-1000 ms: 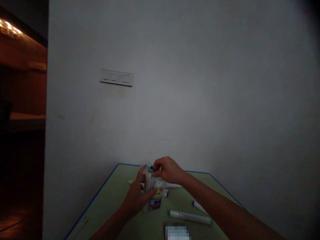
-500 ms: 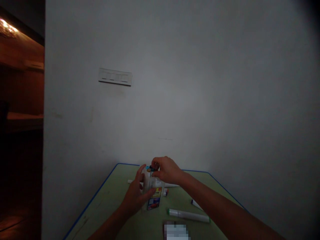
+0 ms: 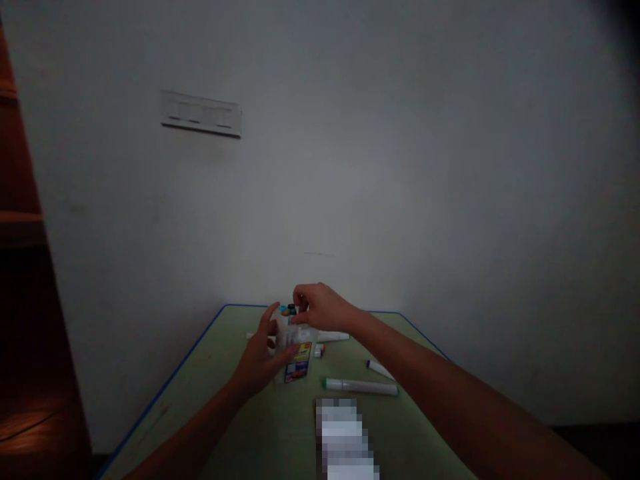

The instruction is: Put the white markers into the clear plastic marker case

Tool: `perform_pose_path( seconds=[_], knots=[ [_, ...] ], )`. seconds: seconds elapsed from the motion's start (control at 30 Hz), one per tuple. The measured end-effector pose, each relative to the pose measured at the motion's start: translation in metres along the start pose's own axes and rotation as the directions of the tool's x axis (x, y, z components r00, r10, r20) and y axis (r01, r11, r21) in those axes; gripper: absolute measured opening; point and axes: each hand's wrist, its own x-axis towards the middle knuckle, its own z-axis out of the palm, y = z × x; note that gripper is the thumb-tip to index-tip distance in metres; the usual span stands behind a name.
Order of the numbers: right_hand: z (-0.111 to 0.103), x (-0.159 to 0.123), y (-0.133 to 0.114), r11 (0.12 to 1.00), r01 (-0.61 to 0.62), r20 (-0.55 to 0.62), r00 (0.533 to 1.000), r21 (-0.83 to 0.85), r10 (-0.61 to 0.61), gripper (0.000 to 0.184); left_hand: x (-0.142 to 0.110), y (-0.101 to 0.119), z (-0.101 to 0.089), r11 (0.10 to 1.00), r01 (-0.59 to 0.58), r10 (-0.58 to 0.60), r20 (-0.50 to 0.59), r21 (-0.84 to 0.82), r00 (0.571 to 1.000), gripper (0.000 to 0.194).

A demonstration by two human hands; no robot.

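A clear plastic marker case with a yellow and blue label stands upright on the green table. Coloured marker caps stick out of its top. My left hand is wrapped round the case's left side and holds it. My right hand is above the case, fingers pinched on a marker at the top. A white marker with green ends lies to the right of the case. Another marker with a dark tip lies beyond it.
A further white marker lies behind the case. A blurred white patch sits on the table near me. The table has a blue edge and stands against a pale wall bearing a switch plate. Wooden shelving is at left.
The view has shifted right and down, so the table and hands sit higher in the picture. Both hands keep their places at the case; my right hand stays pinched at its top.
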Motion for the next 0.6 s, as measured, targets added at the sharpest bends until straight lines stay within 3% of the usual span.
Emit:
perform_pose_path(
  seconds=[0.07,0.17,0.27,0.33,0.47,0.6],
  knots=[
    [-0.004,-0.003,0.002,0.999,0.008,-0.022,1.0,0.041,-0.007,0.02,0.001,-0.001,0.0,1.0,-0.013,0.013,-0.009,0.016,1.0,0.081],
    [-0.01,-0.013,0.008,0.986,0.031,-0.145,0.989,0.164,-0.007,0.018,0.001,-0.002,-0.001,0.999,-0.021,0.021,-0.013,0.038,1.0,0.082],
    [-0.007,-0.032,0.026,0.928,-0.01,-0.232,0.967,0.373,0.104,0.017,0.001,-0.002,-0.001,0.999,-0.018,0.018,-0.004,0.05,1.0,0.082],
    [0.005,-0.049,0.044,0.877,-0.098,-0.194,0.958,0.471,0.212,0.016,0.001,-0.001,-0.001,0.998,-0.007,0.008,-0.012,0.07,1.0,0.083],
    [0.045,-0.08,0.083,0.896,-0.295,-0.093,0.935,0.333,0.342,0.013,0.002,0.001,-0.002,0.997,-0.021,0.023,-0.02,0.078,1.0,0.081],
    [0.067,-0.1,0.107,0.919,-0.341,-0.055,0.932,0.196,0.358,0.01,0.002,0.006,-0.003,0.997,-0.006,0.007,-0.016,0.072,1.0,0.081]
  ],
)
